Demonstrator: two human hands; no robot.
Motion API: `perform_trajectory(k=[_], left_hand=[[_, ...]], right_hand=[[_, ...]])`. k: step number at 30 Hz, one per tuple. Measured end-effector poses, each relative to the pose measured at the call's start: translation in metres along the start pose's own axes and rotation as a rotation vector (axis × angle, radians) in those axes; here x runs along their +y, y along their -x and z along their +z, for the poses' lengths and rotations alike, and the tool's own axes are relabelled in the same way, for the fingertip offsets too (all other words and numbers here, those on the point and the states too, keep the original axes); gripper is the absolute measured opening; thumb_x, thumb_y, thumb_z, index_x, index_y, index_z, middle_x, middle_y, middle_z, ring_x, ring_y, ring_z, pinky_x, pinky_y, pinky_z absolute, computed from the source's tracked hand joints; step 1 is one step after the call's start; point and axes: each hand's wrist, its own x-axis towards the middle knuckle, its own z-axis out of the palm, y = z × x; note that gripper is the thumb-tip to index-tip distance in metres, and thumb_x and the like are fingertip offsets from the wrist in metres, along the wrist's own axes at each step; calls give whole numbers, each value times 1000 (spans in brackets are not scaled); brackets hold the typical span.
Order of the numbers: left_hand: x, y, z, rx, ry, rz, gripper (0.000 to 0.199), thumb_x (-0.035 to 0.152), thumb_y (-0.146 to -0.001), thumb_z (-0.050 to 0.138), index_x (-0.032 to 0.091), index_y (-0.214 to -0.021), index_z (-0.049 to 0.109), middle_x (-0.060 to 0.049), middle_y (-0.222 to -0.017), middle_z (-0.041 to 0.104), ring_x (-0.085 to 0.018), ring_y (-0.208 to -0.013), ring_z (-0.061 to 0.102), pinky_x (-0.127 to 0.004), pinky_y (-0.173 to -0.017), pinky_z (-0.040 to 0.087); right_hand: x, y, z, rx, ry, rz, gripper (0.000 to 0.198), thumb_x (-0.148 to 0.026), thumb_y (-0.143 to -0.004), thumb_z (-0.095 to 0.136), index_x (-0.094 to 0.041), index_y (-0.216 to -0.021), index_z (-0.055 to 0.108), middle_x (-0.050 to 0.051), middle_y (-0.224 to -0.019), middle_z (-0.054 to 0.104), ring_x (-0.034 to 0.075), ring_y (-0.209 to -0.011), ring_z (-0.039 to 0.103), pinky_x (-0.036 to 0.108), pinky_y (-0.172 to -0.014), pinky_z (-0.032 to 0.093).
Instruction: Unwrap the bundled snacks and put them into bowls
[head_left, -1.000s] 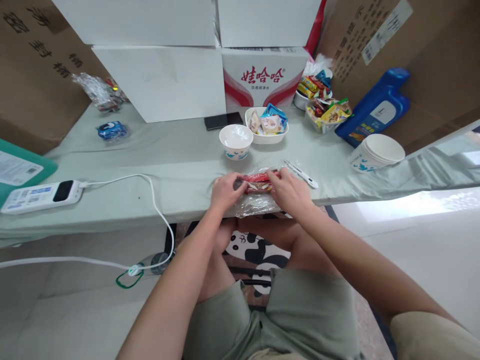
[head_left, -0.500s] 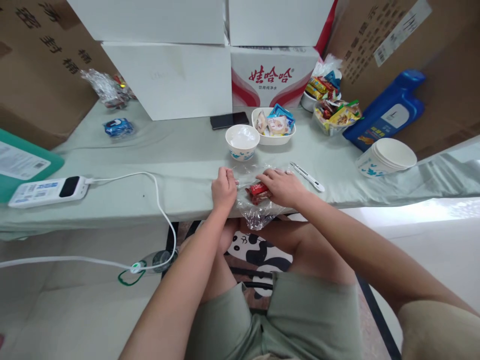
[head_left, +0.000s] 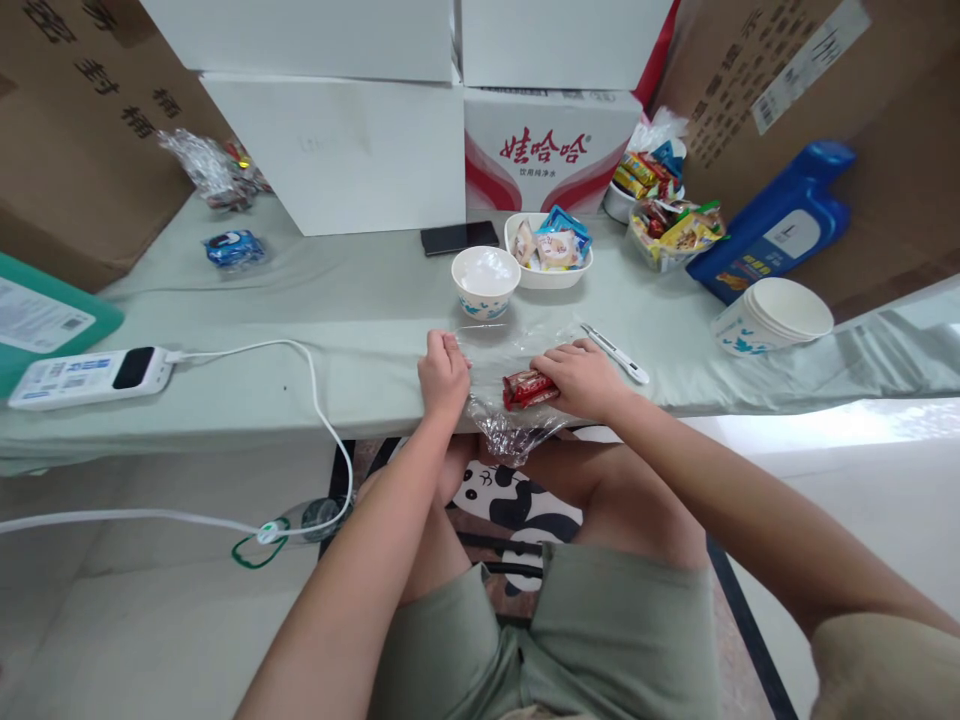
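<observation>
My left hand [head_left: 444, 372] is closed on the left edge of a clear plastic bag [head_left: 495, 425] at the table's front edge. Red-wrapped snack bars [head_left: 527, 389] lie on or in the plastic; I cannot tell which. Around their right end my right hand [head_left: 581, 380] is closed, its fingers bent over the wrappers. A white utility knife [head_left: 615, 352] rests just beyond my right hand. Behind the bag stands a paper bowl [head_left: 486, 282] with a blue pattern.
A white dish [head_left: 551, 275] of wrapped snacks and a black phone [head_left: 459, 238] sit farther back. More snacks, a blue bottle [head_left: 780, 225] and stacked paper cups [head_left: 772, 315] stand right. At left are a power strip [head_left: 94, 378] with its cable and a blue packet [head_left: 234, 248].
The red bars have shifted slightly right along with my right hand, and more of their wrappers show. My left hand has moved a little left, spreading the plastic wider.
</observation>
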Motion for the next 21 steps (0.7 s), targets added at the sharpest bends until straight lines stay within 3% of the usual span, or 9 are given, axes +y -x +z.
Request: perform_trajectory(k=[5, 9, 11, 14, 17, 21], left_hand=[[3, 0, -1, 15, 20, -24, 23, 39, -104, 40, 26, -86, 46, 2, -59, 61, -20, -62, 63, -32, -68, 42], [6, 0, -2, 5, 1, -34, 20, 32, -103, 40, 26, -85, 45, 2, -58, 60, -20, -63, 64, -31, -67, 42], [6, 0, -2, -9, -1, -22, 20, 32, -103, 40, 26, -85, 45, 2, -59, 61, -20, -62, 64, -31, -66, 42], [5, 0, -3, -35, -16, -4, 19, 33, -103, 41, 26, -86, 46, 2, -59, 62, -20, -61, 64, -31, -65, 42], [5, 1, -3, -53, -27, -14, 18, 34, -103, 40, 26, -87, 47, 2, -59, 62, -21, -61, 64, -31, -65, 42], [4, 2, -3, -72, -25, -14, 19, 35, -102, 41, 27, -87, 48, 2, -59, 62, -21, -61, 64, -31, -65, 41]], right_hand=[[18, 15, 8, 128, -350, 130, 34, -29, -82, 64, -25, -115, 62, 6, -108, 75, 26, -99, 67, 38, -85, 41], [35, 28, 14, 311, -907, 288, 31, -43, -75, 71, -23, -96, 63, 2, -80, 70, 23, -74, 65, 36, -68, 49], [43, 30, 12, 454, -1201, 425, 32, -46, -69, 74, -23, -86, 59, 0, -71, 65, 20, -65, 61, 34, -61, 50], [56, 28, 2, 726, -1530, 587, 34, -41, -62, 74, -25, -85, 55, -2, -75, 64, 18, -68, 64, 33, -62, 54], [68, 20, -14, 863, -1725, 656, 32, -36, -61, 69, -25, -87, 55, -4, -76, 63, 17, -74, 67, 33, -70, 59], [83, -8, -27, 844, -1682, 760, 23, -33, -64, 65, -24, -84, 57, -2, -71, 61, 17, -64, 63, 36, -64, 58]])
